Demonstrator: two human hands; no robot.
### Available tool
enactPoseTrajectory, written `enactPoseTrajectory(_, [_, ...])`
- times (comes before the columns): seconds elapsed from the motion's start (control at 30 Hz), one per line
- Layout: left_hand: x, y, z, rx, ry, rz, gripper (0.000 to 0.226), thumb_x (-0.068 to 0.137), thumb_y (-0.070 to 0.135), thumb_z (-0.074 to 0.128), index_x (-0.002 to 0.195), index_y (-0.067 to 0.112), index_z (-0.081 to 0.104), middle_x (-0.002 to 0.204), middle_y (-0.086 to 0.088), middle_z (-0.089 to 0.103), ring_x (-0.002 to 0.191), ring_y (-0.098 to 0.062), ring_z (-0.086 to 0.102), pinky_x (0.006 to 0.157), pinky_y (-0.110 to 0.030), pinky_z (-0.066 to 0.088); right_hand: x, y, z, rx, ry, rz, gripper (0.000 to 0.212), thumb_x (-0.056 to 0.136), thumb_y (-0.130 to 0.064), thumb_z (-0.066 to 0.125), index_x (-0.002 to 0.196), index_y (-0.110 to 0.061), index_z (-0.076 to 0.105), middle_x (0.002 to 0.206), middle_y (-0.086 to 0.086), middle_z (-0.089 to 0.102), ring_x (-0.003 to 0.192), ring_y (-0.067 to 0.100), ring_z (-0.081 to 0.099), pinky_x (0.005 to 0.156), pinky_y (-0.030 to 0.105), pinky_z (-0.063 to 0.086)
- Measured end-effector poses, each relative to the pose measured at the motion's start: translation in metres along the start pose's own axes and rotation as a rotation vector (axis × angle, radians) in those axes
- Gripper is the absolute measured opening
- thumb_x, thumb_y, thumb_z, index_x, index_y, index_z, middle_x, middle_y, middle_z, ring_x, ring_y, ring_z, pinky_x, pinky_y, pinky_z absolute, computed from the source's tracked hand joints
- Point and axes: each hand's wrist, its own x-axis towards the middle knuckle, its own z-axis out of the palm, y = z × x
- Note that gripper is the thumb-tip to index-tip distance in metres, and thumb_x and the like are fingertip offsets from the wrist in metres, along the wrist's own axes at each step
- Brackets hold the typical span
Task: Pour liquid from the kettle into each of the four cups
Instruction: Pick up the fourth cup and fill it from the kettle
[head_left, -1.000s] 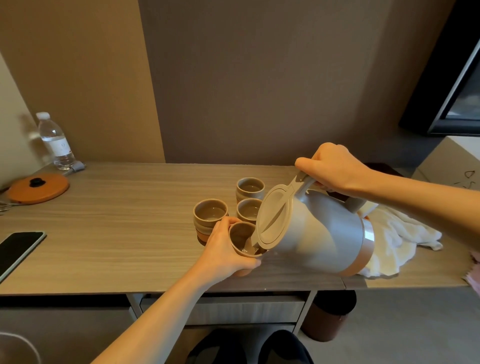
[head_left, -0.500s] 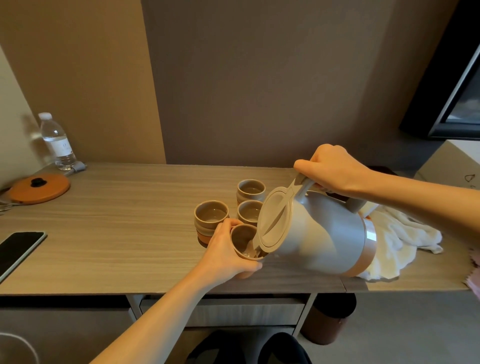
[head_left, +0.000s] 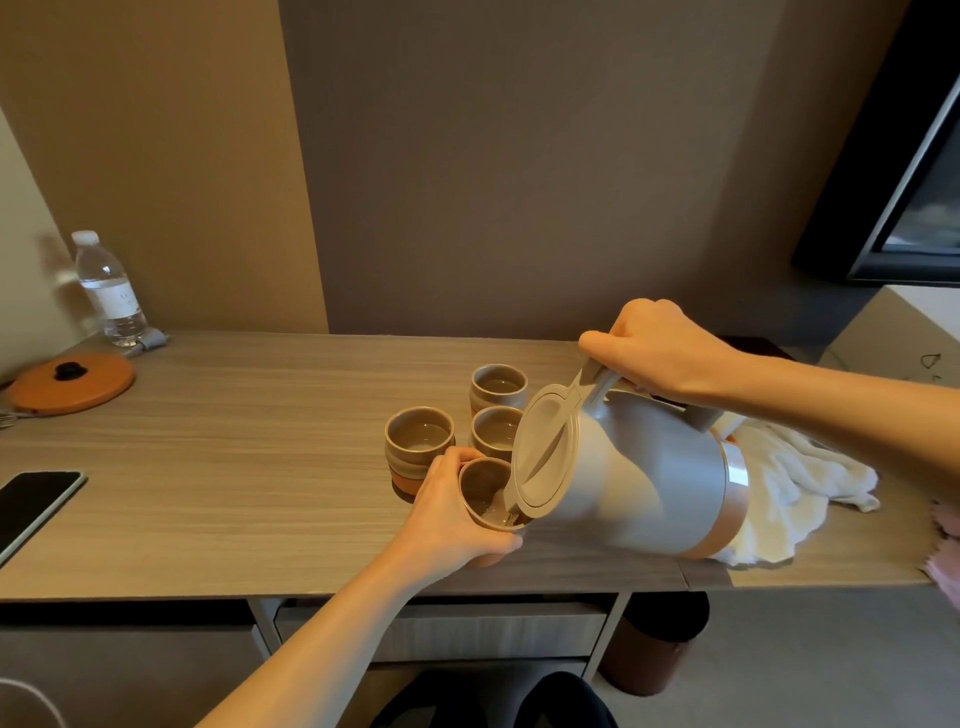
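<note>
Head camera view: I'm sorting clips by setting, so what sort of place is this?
Probably a hotel room. A built-in wooden desk runs along a panelled wall, with a bottled water, a kettle with matching cups, and a wall-mounted dark screen.

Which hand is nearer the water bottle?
Left. The left hand grips a cup mid-table, well right of the water bottle; the right hand holds the kettle handle farther right.

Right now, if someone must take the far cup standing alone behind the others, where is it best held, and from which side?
Hold the far cup around its side wall below the rim, coming from above and behind. It stands upright and has no handle, and its near side is crowded by the middle cup and the tilted kettle, so a grip from the wall side seems freest.
</note>
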Motion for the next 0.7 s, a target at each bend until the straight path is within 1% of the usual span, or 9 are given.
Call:
enactPoseTrajectory(0.13, [-0.001, -0.001, 0.001, -0.008, 0.005, -0.006, 0.079, 0.053, 0.025, 0.094, 0.117, 0.027, 0.046, 0.119, 0.004, 0.056, 0.11, -0.013, 0.056, 0.094, -0.034, 0.051, 0.001, 0.001, 0.002, -0.04, -0.006, -0.018, 0.054, 0.088, -0.037, 0.047, 0.039, -0.014, 0.04, 0.039, 0.0, 0.033, 0.041, 0.016, 0.031, 0.046, 0.029, 0.033])
enactPoseTrajectory(0.23, [0.0, -0.003, 0.001, -0.01, 0.0, -0.006, 0.079, 0.052, 0.026, 0.094, 0.115, 0.028, 0.046, 0.119, 0.005, 0.056, 0.11, -0.013, 0.056, 0.093, -0.034, 0.051, 0.002, 0.001, 0.003, -0.061, -0.007, -0.026, 0.053, 0.086, -0.037, 0.048, 0.039, -0.016, 0.037, 0.038, -0.002, 0.029, 0.04, 0.014, 0.026, 0.043, 0.027, 0.028])
enactPoseTrajectory(0.33, [0.002, -0.008, 0.003, -0.009, 0.001, -0.002, 0.078, 0.052, 0.029, 0.093, 0.114, 0.031, 0.045, 0.118, 0.007, 0.056, 0.109, -0.011, 0.055, 0.091, -0.03, 0.051, 0.002, 0.0, 0.003, -0.077, -0.005, -0.028, 0.053, 0.085, -0.039, 0.047, 0.039, -0.018, 0.034, 0.035, -0.005, 0.026, 0.038, 0.012, 0.024, 0.041, 0.025, 0.026])
enactPoseTrajectory(0.4, [0.003, -0.011, 0.005, -0.008, 0.005, -0.002, 0.078, 0.05, 0.033, 0.093, 0.112, 0.035, 0.045, 0.116, 0.01, 0.055, 0.108, -0.01, 0.055, 0.089, -0.025, 0.051, 0.002, 0.0, 0.004, -0.088, -0.004, -0.03, 0.054, 0.086, -0.039, 0.048, 0.039, -0.019, 0.033, 0.032, -0.004, 0.024, 0.036, 0.012, 0.023, 0.039, 0.02, 0.024])
enactPoseTrajectory(0.5, [0.004, -0.017, 0.006, -0.023, 0.01, 0.006, 0.078, 0.046, 0.038, 0.092, 0.109, 0.037, 0.046, 0.114, 0.011, 0.056, 0.108, -0.007, 0.055, 0.087, -0.024, 0.05, 0.002, -0.002, 0.004, -0.113, 0.001, -0.032, 0.054, 0.085, -0.039, 0.048, 0.038, -0.019, 0.029, 0.03, 0.0, 0.023, 0.036, 0.013, 0.02, 0.037, 0.02, 0.022])
enactPoseTrajectory(0.6, [0.004, -0.022, 0.007, -0.031, 0.013, 0.006, 0.079, 0.043, 0.041, 0.092, 0.108, 0.039, 0.046, 0.114, 0.012, 0.057, 0.107, -0.003, 0.055, 0.088, -0.025, 0.051, 0.002, -0.002, 0.005, -0.118, 0.002, -0.036, 0.053, 0.084, -0.039, 0.049, 0.039, -0.019, 0.029, 0.03, -0.002, 0.021, 0.032, 0.014, 0.021, 0.034, 0.017, 0.02])
enactPoseTrajectory(0.7, [0.005, -0.022, 0.009, -0.029, 0.022, 0.011, 0.08, 0.041, 0.044, 0.091, 0.107, 0.041, 0.046, 0.113, 0.012, 0.058, 0.106, -0.002, 0.056, 0.086, -0.024, 0.051, 0.004, -0.001, 0.006, -0.122, -0.004, -0.041, 0.054, 0.085, -0.04, 0.049, 0.038, -0.019, 0.032, 0.028, -0.002, 0.025, 0.031, 0.013, 0.024, 0.033, 0.014, 0.02])
